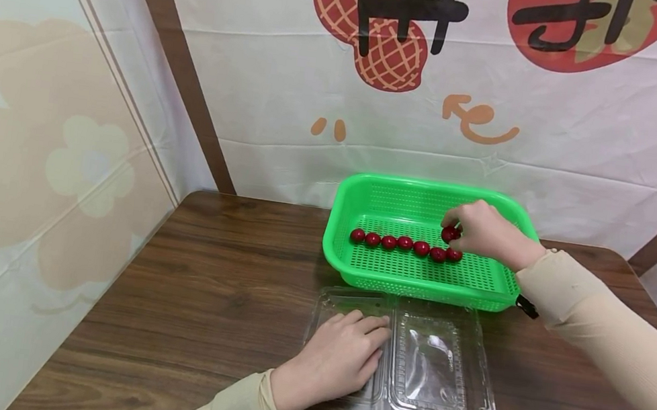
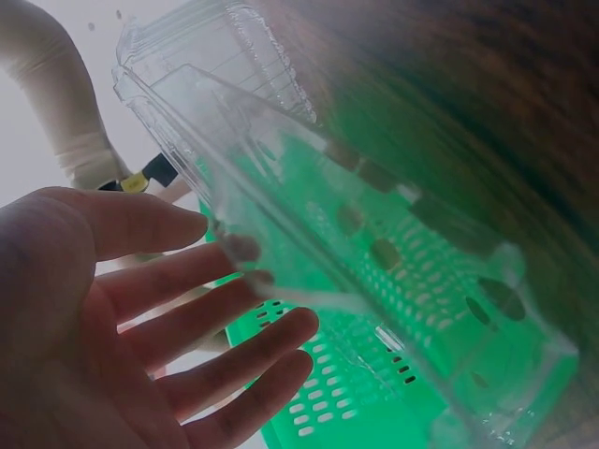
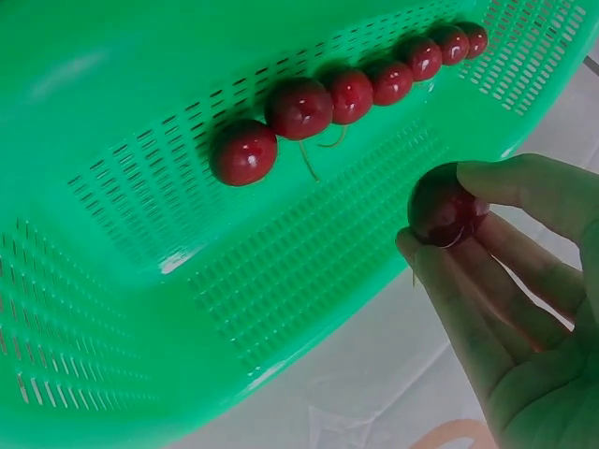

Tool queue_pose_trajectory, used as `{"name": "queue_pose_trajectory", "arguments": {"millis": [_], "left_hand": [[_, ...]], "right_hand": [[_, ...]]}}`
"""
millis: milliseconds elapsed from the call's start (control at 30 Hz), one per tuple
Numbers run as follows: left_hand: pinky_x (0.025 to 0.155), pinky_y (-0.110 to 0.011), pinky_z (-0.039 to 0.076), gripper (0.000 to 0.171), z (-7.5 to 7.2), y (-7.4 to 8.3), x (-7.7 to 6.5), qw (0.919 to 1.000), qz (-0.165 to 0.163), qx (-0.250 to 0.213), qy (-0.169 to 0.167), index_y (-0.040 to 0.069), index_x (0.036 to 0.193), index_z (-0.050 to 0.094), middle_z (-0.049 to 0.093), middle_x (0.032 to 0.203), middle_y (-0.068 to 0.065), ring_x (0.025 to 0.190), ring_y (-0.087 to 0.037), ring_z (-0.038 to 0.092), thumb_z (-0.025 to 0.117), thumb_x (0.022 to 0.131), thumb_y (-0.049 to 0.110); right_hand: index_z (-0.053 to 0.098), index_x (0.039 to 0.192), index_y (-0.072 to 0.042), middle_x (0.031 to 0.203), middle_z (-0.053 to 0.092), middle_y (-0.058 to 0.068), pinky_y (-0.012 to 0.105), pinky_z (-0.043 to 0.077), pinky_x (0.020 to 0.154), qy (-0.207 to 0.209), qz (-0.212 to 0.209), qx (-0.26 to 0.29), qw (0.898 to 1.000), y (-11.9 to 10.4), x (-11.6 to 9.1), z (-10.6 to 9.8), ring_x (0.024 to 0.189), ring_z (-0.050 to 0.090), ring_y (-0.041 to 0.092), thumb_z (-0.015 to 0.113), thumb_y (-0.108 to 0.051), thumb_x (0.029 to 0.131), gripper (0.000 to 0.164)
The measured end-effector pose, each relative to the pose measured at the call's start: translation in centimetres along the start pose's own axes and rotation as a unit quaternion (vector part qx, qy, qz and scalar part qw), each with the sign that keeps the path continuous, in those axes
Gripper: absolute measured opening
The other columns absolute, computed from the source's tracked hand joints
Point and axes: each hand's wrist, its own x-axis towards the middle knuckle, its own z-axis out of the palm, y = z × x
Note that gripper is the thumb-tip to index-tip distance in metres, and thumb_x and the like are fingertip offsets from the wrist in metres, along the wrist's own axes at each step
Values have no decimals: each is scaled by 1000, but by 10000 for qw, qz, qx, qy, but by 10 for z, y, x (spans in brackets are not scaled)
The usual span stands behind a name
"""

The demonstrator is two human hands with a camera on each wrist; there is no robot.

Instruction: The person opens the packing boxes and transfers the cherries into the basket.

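Note:
My right hand (image 1: pixel 486 233) pinches a dark red cherry (image 3: pixel 445 208) between thumb and fingertips, held over the green basket (image 1: pixel 416 288). Below it, several red cherries (image 3: pixel 351 95) form a row along the basket floor; thin stems show on a couple of them in the right wrist view. My left hand (image 1: pixel 342 354) rests over the left half of a clear plastic clamshell box (image 1: pixel 431 372), which lies opened out in front of the basket. Its fingers (image 2: pixel 257 351) are loosely extended at the plastic edge in the left wrist view, with nothing in the palm.
Both containers sit on a dark brown wooden table (image 1: pixel 202 299). A white cloth with printed pictures (image 1: pixel 268 90) hangs right behind the basket. A black strap piece (image 1: pixel 526 307) shows under the right sleeve beside the basket's corner.

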Motion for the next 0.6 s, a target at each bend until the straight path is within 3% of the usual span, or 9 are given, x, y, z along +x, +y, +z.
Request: {"name": "queue_pose_trajectory", "arguments": {"millis": [600], "left_hand": [[67, -30, 50, 26, 1, -1, 0, 10000, 26, 13, 41, 14, 106, 69, 66, 114, 0, 91, -16, 58, 57, 83, 22]], "right_hand": [[69, 92, 0, 86, 70, 13, 41, 54, 65, -432, 293, -4, 9986, 17, 16, 4, 78, 63, 23, 68, 2, 66, 26]]}}
